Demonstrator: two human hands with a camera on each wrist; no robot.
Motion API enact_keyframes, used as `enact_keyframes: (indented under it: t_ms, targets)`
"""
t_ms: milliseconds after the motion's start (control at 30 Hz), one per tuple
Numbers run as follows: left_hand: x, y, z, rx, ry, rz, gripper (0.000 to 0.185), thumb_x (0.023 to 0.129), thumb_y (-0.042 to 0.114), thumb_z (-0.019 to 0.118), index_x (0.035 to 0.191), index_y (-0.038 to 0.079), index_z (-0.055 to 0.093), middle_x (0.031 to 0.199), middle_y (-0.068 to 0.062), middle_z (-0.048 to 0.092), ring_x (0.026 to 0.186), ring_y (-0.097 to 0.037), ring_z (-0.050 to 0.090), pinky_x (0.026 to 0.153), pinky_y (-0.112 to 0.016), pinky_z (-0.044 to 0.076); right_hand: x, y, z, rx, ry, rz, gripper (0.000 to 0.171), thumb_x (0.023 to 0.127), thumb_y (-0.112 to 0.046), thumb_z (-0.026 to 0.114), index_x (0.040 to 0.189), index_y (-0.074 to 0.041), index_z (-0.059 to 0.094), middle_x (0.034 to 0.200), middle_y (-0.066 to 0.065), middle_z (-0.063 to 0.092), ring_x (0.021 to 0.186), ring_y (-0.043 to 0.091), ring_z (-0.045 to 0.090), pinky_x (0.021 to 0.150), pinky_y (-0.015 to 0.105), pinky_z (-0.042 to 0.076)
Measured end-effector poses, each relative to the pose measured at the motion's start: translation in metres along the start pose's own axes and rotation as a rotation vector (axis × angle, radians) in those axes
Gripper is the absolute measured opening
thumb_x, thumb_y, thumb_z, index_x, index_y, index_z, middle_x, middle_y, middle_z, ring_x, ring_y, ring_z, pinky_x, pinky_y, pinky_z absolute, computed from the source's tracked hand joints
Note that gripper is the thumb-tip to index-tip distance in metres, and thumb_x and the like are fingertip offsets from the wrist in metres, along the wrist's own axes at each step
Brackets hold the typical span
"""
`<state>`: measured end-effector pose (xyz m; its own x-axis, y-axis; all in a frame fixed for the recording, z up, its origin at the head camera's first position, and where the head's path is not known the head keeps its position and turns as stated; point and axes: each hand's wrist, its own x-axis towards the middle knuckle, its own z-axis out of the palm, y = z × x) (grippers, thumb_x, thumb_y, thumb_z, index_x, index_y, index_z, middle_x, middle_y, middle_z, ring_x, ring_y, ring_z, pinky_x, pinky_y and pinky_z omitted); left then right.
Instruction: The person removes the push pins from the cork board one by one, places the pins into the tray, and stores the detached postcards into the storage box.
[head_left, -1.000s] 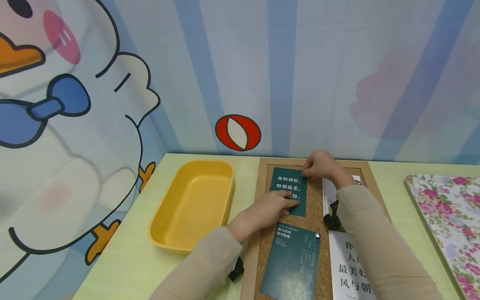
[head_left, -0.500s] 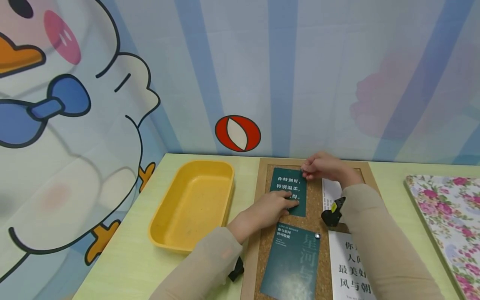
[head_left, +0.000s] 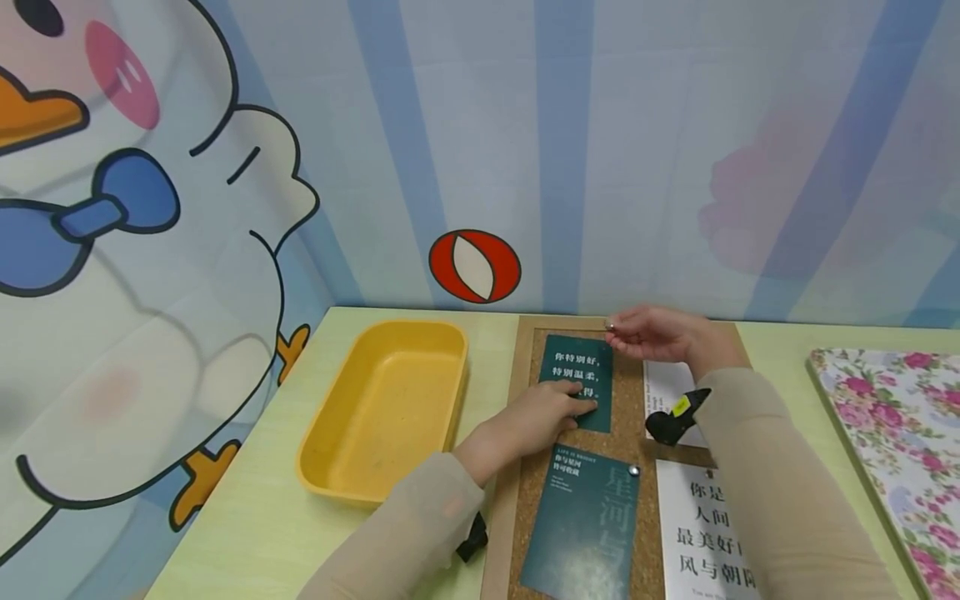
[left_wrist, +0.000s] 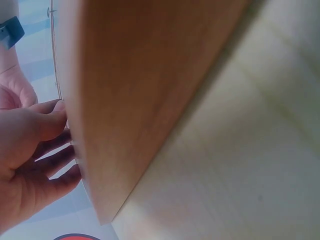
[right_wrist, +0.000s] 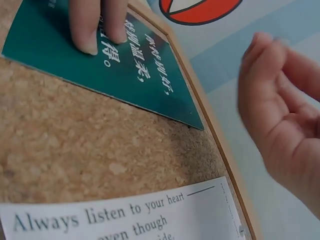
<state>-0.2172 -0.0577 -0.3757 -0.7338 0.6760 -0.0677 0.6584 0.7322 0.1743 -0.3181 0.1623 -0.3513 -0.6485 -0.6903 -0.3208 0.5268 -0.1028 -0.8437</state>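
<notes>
Cork board (head_left: pixel 628 417) with a wooden frame lies flat on the pale green table (head_left: pixel 262 533), against the striped wall. On its upper left part we see a dark green card (head_left: pixel 576 367) with white characters. Our left hand (head_left: pixel 540 412) rests on this card's lower edge; the fingers (right_wrist: pixel 95 25) lie straight and close together, pressing the card to the cork. Our right hand (head_left: pixel 652 333) is raised just above the card's top right corner, apart from it. Its thumb and forefinger pinch a small silver pin (head_left: pixel 610 323); in the right wrist view the pin is hidden and the fingers look loosely curled.

Below the card a second green card (head_left: pixel 585 533) is fixed by a pin (head_left: pixel 634 472) at its top right corner. To the right lie a white sheet (right_wrist: pixel 125 215) with English print and a white card (head_left: pixel 712 533) with large black characters. A yellow tray (head_left: pixel 382 408) sits left of the board, and a floral board (head_left: pixel 900 425) at the far right. In the left wrist view we see mostly the frame's edge, blurred.
</notes>
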Motion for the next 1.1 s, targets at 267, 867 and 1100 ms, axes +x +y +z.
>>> enact_keyframes:
  t_ms: [267, 867, 1100]
  targets:
    - [-0.002, 0.0, -0.001, 0.002, -0.002, -0.008, 0.038, 0.094, 0.016, 0.056, 0.132, 0.016, 0.055, 0.139, -0.009, 0.046, 0.126, -0.022, 0.045, 0.101, -0.03, 0.037, -0.007, 0.0, -0.003, 0.238, 0.045, -0.006, 0.038, 0.1, -0.003, 0.032, 0.086, 0.004, 0.067, 0.082, 0.013, 0.065, 0.073, 0.015, 0.064, 0.069, 0.02, 0.052]
    - [-0.002, -0.001, 0.0, -0.009, 0.005, -0.014, 0.038, 0.094, 0.016, 0.054, 0.132, 0.017, 0.054, 0.14, -0.008, 0.045, 0.127, -0.021, 0.044, 0.101, -0.03, 0.037, -0.039, -0.009, -0.023, 0.423, -0.15, -0.029, 0.037, 0.101, -0.006, 0.032, 0.094, 0.008, 0.065, 0.089, 0.015, 0.064, 0.077, 0.016, 0.06, 0.071, 0.021, 0.051]
    - [-0.002, 0.0, 0.002, -0.012, 0.006, -0.013, 0.038, 0.095, 0.016, 0.054, 0.133, 0.017, 0.054, 0.14, -0.008, 0.045, 0.127, -0.021, 0.044, 0.101, -0.029, 0.037, -0.055, -0.009, -0.039, 0.473, -0.239, -0.019, 0.038, 0.102, -0.008, 0.031, 0.097, 0.008, 0.065, 0.093, 0.016, 0.064, 0.08, 0.017, 0.06, 0.074, 0.022, 0.051]
